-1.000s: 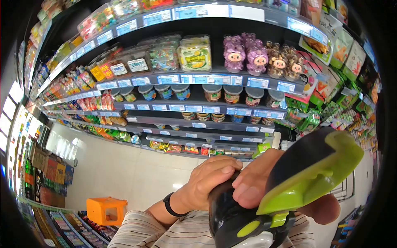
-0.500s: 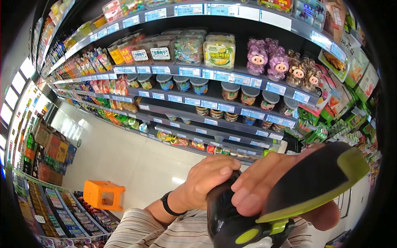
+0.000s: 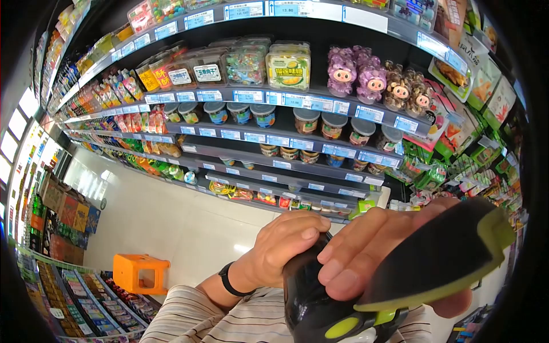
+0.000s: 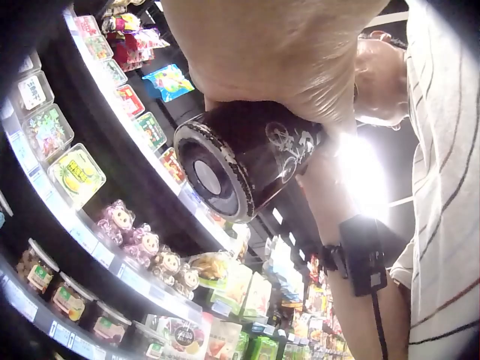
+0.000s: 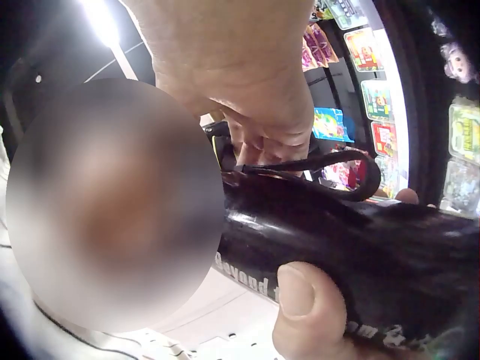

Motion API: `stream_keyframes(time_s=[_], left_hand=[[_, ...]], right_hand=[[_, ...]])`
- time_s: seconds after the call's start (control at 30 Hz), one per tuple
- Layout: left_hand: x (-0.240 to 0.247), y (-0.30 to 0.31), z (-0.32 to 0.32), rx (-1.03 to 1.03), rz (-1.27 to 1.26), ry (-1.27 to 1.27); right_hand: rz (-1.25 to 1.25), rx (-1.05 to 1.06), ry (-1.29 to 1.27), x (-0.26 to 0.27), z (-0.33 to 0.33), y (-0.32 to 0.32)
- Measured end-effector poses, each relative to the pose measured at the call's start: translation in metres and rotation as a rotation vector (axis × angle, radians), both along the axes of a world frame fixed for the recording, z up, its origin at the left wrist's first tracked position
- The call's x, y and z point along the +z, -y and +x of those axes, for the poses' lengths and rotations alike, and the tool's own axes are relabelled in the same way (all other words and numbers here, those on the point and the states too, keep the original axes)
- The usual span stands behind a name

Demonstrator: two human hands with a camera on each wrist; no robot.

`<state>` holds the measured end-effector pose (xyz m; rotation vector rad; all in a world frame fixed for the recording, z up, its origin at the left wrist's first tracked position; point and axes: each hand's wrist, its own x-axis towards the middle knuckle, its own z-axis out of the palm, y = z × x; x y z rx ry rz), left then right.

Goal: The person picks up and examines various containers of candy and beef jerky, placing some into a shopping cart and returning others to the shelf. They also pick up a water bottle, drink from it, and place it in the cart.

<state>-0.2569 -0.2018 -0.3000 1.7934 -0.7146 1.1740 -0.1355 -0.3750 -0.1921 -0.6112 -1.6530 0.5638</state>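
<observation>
A black bottle (image 3: 306,294) with a raised black and green lid (image 3: 434,257) fills the lower right of the head view. My left hand (image 3: 289,246) grips its body from the left, and that thumb (image 5: 307,304) lies over the printed lettering in the right wrist view. My right hand (image 3: 366,251) holds the bottle's top end, fingers curled beside the lid; part of it is hidden behind the lid. The worn base of the bottle (image 4: 214,176) shows in the left wrist view, under my left hand (image 4: 277,52). A black strap loop (image 5: 360,176) stands off the bottle.
Shelves (image 3: 229,94) of boxed sweets, tubs and purple figures stand ahead. An orange stool (image 3: 128,273) is on the pale floor (image 3: 189,228) at left. Packets hang at right, and more goods stand at lower left.
The lid has tilted, so its green inner side shows less and its black face more. Both hands keep their hold. The head view has shifted and turned slightly against the shelves.
</observation>
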Motion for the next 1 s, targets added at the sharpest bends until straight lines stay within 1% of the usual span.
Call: stream_keyframes(time_s=[0.07,0.17,0.23,0.27,0.33,0.37,0.47,0.57,0.6,0.67,0.77,0.83,0.87,0.9,0.93,1.0], left_hand=[[0.002,0.001,-0.002,0.002,0.002,-0.02],[-0.006,0.0,-0.004,0.004,0.006,-0.038],[-0.005,0.0,-0.006,0.007,0.003,-0.054],[-0.003,0.0,-0.006,0.011,-0.002,-0.046],[0.0,0.0,-0.006,0.01,-0.007,-0.035],[0.001,0.0,-0.005,0.007,-0.007,-0.033],[-0.004,0.0,-0.003,-0.015,0.026,-0.037],[-0.027,0.001,0.011,-0.057,0.057,0.011],[-0.038,0.007,0.017,-0.08,0.026,0.035],[-0.046,0.017,0.027,-0.14,0.002,0.062],[-0.049,0.036,0.041,-0.283,0.008,0.046],[-0.046,0.054,0.055,-0.414,0.019,0.036],[-0.043,0.064,0.062,-0.483,0.028,0.026],[-0.033,0.075,0.068,-0.555,0.046,0.011],[-0.033,0.088,0.074,-0.627,0.04,0.015],[-0.042,0.117,0.087,-0.769,0.002,0.032]], right_hand=[[0.02,0.007,0.013,-0.003,0.0,0.0],[0.003,-0.098,-0.127,-0.001,-0.02,0.004],[-0.007,-0.114,-0.129,-0.001,-0.022,0.004],[-0.001,-0.079,-0.059,-0.001,-0.013,0.003],[0.004,-0.095,-0.062,-0.002,-0.014,0.003],[0.003,-0.146,-0.135,-0.002,-0.027,0.004],[-0.062,-0.273,-0.25,0.001,-0.043,0.016],[-0.033,-0.373,-0.168,0.015,-0.05,0.013],[-0.036,-0.429,-0.147,0.014,-0.051,0.018],[-0.074,-0.567,-0.131,0.005,-0.056,0.036],[-0.119,-0.832,-0.24,-0.003,-0.08,0.06],[-0.061,-0.881,-0.254,-0.01,-0.082,0.077],[-0.008,-0.835,-0.219,-0.022,-0.069,0.092],[0.016,-0.864,-0.229,-0.024,-0.074,0.103],[0.039,-0.894,-0.24,-0.025,-0.078,0.115],[0.048,-1.08,-0.328,-0.02,-0.102,0.126]])
